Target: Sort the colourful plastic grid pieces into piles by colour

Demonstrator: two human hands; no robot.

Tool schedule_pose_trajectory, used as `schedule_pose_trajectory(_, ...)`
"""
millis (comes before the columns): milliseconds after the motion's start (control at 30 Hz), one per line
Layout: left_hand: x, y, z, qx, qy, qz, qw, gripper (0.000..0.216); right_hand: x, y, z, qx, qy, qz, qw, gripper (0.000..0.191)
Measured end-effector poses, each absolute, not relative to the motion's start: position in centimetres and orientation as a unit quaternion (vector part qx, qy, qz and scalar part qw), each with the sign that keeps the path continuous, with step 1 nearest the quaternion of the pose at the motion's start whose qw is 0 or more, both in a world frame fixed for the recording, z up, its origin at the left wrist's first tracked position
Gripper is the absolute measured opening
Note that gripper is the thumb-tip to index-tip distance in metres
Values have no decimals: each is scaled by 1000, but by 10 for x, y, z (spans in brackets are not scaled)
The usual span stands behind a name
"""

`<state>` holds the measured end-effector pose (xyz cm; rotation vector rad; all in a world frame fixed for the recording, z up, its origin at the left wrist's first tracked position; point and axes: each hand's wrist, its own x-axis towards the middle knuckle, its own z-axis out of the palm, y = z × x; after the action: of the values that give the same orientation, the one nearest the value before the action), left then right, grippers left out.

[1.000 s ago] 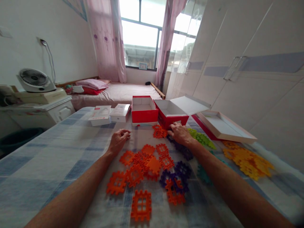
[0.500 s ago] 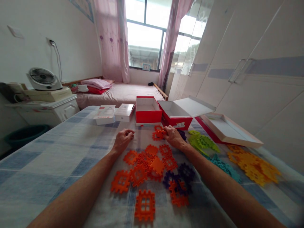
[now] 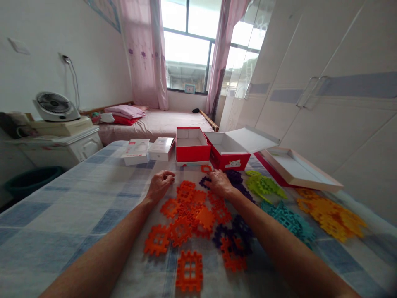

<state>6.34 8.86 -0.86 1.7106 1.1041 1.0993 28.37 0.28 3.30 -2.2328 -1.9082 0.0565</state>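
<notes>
My left hand [image 3: 159,185] lies on the checked tablecloth [image 3: 77,198] with its fingers curled in and nothing visible inside, just left of a stack of orange puzzle tiles [image 3: 186,190]. My right hand [image 3: 219,182] reaches forward with bent fingertips on a small purple tile [image 3: 204,181]. A scattered pile of orange tiles [image 3: 198,215] lies between my forearms, and a few purple tiles [image 3: 235,231] are mixed in beside my right arm. One lone orange tile [image 3: 205,168] sits just in front of the red boxes.
Two open red boxes [image 3: 192,154] [image 3: 229,161] stand beyond my hands, with a flat lid [image 3: 297,167] to the right and white boxes [image 3: 136,151] to the left. Green [image 3: 265,186], teal [image 3: 285,217] and yellow tiles [image 3: 331,213] lie right. A fan [image 3: 56,106] and a bed [image 3: 155,122] are behind.
My right hand drew back from the red box toward me and to the left. Orange tiles it handled now lie stacked near my left hand, which stayed put.
</notes>
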Motion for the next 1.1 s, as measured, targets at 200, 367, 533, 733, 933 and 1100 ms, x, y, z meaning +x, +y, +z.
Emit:
schedule_pose_trajectory(200, 63, 87, -7, 683, 438, 431, 394, 25, 282, 5, 37, -752, -650, 22, 107, 34)
schedule_pose_trajectory(367, 63, 88, -8, 688, 441, 423, 391, 27, 305, -13, 66, -758, -636, -37, 144, 23)
schedule_pose_trajectory(533, 62, 91, -11, 690, 437, 425, 390, 27, 337, -22, 79, -791, -567, -219, 70, 25)
schedule_pose_trajectory(733, 61, 90, -10, 686, 435, 424, 402, 29, 334, -55, 79, -774, -617, -138, 26, 28)
schedule_pose_trajectory(933, 62, 92, -12, 687, 439, 430, 388, 27, 301, -152, 73, -694, -713, 50, 84, 43)
schedule_pose_trajectory(1100, 62, 94, -13, 689, 442, 426, 385, 27, 282, -196, 45, -713, -689, 66, 113, 57)
